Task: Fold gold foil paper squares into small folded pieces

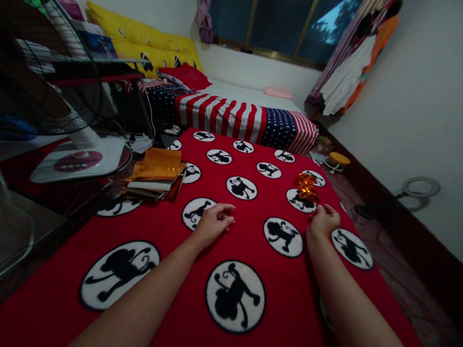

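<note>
My left hand point(216, 220) hovers over or rests on the red cloth point(249, 236), near its middle. Its fingers are loosely curved, with a gap to the thumb and nothing held. To the right, my right hand point(324, 220) has loosely bent fingers, partly turned from view, and no object shows in them. Just beyond its fingertips lie crumpled or folded shiny orange-gold foil pieces point(307, 188), partly over a white circle with a black monkey figure. At the left edge of the cloth, a stack of papers point(150, 188) has orange-gold foil sheets point(159, 164) on top.
A white-based fan point(81, 154) stands at the left beside a small table with cables. Behind the cloth is a bed with a stars-and-stripes cover point(224, 113) and a yellow cushion point(144, 41). A yellow-topped stool point(339, 159) stands right, by the wall.
</note>
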### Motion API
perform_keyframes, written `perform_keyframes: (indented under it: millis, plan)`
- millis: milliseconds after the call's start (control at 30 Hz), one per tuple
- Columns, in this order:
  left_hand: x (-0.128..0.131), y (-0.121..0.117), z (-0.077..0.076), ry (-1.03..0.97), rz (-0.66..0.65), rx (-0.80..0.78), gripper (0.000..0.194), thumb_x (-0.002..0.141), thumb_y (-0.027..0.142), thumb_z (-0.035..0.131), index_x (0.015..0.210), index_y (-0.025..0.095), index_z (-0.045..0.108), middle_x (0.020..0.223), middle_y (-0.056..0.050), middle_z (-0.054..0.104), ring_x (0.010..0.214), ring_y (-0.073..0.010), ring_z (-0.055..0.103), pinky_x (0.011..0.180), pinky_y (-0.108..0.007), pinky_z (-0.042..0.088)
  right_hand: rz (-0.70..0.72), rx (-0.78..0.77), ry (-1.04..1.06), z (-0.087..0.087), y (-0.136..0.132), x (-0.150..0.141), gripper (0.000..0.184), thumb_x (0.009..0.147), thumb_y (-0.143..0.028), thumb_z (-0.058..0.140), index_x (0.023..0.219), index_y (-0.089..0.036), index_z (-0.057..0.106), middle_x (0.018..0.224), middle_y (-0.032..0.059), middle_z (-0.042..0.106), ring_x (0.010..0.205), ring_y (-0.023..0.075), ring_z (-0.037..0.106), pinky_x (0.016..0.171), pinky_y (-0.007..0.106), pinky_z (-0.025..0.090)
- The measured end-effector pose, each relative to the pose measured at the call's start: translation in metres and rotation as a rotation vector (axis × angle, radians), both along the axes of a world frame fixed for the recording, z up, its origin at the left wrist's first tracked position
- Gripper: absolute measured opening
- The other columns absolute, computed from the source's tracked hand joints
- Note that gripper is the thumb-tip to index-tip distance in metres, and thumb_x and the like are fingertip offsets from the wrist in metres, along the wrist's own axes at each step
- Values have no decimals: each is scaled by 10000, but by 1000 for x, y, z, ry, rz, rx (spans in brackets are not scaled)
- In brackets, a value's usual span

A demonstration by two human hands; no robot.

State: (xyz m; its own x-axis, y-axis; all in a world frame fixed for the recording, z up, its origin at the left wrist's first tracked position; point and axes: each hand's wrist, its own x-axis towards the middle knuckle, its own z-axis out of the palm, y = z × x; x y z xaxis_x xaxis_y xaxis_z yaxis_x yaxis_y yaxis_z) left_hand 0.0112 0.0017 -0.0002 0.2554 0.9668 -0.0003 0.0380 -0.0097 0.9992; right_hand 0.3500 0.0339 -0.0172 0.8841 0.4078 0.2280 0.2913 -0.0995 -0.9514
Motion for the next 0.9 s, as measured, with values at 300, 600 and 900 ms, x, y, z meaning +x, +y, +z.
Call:
perform_keyframes:
  millis: [300, 600, 900]
  plan:
    - [-3, -1, -3, -60, 0, -4, 300, 770, 268, 617, 1026, 112, 633, 831, -74, 678, 718, -164, 685, 495, -205, 519, 819, -100, -90, 5, -55, -166, 235, 809, -393, 574, 926, -199, 636, 855, 47, 692, 764, 190, 638, 697, 302, 507]
    - [-3, -4, -1, -73, 37, -23, 253, 779, 219, 588, 1000, 109, 641, 733, -53, 673, 621, -129, 657, 501, -203, 509, 863, -174, -394, 10, -63, -170, 162, 850, -304, 518, 856, -214, 652, 852, 49, 697, 775, 212, 628, 745, 320, 456]
    - [-8, -1, -4, -121, 111, -27, 271, 783, 273, 606, 991, 106, 655, 807, -76, 696, 615, -110, 642, 523, -196, 497, 855, -128, -309, 6, -62, -168, 167, 852, -315, 522, 861, -205, 648, 843, 47, 693, 772, 207, 630, 741, 314, 466]
